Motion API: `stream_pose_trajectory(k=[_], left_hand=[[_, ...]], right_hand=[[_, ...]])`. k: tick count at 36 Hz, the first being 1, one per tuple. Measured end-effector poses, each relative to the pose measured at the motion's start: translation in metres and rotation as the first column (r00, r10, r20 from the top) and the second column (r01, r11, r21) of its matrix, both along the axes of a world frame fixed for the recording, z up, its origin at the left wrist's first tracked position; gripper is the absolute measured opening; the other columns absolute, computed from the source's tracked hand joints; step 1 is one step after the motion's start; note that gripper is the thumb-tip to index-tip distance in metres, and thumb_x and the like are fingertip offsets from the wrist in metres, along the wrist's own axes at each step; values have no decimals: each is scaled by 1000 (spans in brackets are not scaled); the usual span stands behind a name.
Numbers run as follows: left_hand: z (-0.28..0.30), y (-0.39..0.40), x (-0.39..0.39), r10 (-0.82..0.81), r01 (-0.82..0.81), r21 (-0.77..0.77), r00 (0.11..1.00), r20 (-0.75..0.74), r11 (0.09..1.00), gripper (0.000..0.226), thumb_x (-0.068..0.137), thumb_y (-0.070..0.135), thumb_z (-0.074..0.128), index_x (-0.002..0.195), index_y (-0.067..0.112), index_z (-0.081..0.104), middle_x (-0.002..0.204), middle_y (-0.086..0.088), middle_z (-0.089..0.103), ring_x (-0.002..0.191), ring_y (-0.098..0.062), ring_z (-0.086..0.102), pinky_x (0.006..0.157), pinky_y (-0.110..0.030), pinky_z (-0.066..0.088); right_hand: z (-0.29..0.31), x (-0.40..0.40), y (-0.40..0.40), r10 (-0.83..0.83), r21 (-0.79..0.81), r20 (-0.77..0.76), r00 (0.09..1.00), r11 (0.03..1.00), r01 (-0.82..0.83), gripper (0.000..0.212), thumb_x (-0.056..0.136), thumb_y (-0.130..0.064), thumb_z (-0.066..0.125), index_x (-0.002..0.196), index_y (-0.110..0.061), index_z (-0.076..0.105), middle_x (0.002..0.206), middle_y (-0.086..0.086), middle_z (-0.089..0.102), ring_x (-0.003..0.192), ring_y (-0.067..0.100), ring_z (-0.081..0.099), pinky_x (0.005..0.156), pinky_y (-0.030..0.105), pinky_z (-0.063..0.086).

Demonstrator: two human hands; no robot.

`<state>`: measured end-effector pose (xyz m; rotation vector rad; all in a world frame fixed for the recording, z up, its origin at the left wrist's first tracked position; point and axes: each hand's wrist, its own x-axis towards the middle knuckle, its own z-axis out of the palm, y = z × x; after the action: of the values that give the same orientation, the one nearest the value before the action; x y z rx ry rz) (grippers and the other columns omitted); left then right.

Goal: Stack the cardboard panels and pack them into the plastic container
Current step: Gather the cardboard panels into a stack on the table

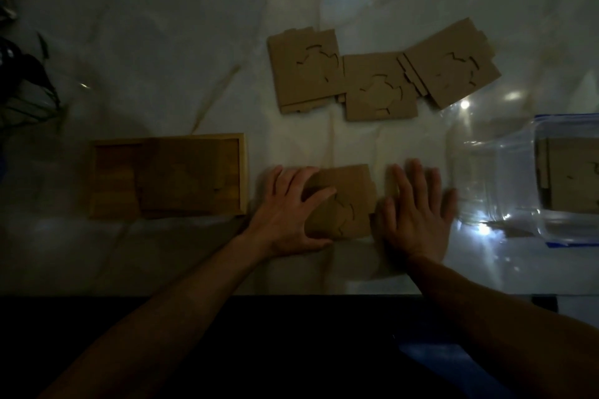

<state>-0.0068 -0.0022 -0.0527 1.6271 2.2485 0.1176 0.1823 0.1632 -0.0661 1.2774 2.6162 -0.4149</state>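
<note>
A small stack of brown cardboard panels (348, 201) lies on the marble table near the front edge. My left hand (288, 214) grips its left side, thumb on top. My right hand (416, 207) lies flat, fingers spread, against the stack's right edge. Farther back, three more piles of cardboard panels sit side by side: one at the left (304, 70), one in the middle (379, 91), one tilted at the right (450, 63). The clear plastic container (547, 230) with blue rim stands at the right edge, and cardboard panels (573, 175) lie inside it.
A shallow wooden tray (243, 172) holding cardboard pieces sits left of my hands. A dark plant (26, 81) occupies the far left. The table's front edge runs just below my wrists, with darkness beneath. Light glare spots dot the table near the container.
</note>
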Motion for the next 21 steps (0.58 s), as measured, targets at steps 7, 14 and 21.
stream_pose_trajectory(k=[7, 14, 21], left_hand=[[-2, -3, 1, -13, 13, -15, 1000, -11, 1000, 91, 64, 84, 48, 141, 40, 29, 152, -8, 17, 139, -35, 14, 114, -61, 3], [11, 14, -14, 127, -130, 109, 991, 34, 985, 88, 71, 86, 37, 144, 38, 26, 153, -4, 17, 142, -33, 14, 116, -53, -2], [22, 86, -79, 569, -575, 85, 818, 89, 814, 82, 70, 74, 48, 139, 32, 34, 146, -5, 32, 132, -31, 27, 106, -48, 24]], right_hand=[[0, 0, 0, 6, -12, -5, 1000, 1000, -6, 63, 93, -53, 23, 151, -44, 3, 164, -10, -2, 150, 18, -8, 118, 42, -11], [1, 0, 1, 15, -21, 12, 1000, 1000, -15, 63, 93, -54, 21, 151, -44, -3, 163, -8, -7, 150, 18, -11, 117, 42, -15], [2, 1, 2, 20, -31, 24, 999, 999, -20, 64, 93, -55, 20, 152, -42, 2, 164, -8, -5, 150, 18, -10, 117, 43, -15]])
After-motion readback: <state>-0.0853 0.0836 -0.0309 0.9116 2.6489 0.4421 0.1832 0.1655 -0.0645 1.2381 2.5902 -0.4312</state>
